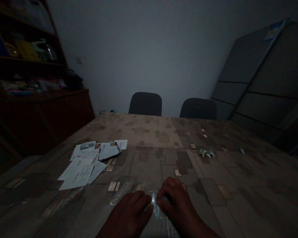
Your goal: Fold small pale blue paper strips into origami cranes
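A small folded piece of pale bluish paper (156, 209) is between my two hands at the near side of the table. My left hand (134, 208) pinches its left side between thumb and fingers. From the right, my right hand (176, 201) has its thumb and forefinger closed on the paper's other edge. The paper stands narrow and pointed, and my fingertips cover part of it. Farther off to the right, small folded paper pieces (207, 153) of similar colour rest on the table.
A patterned cloth covers the table (144, 172). Loose printed papers and cards (81, 167) lie in a pile at left. One more small folded piece (241, 151) sits far right. Two dark chairs (145, 103) stand behind the table, with a filled shelf unit (27, 62) at left.
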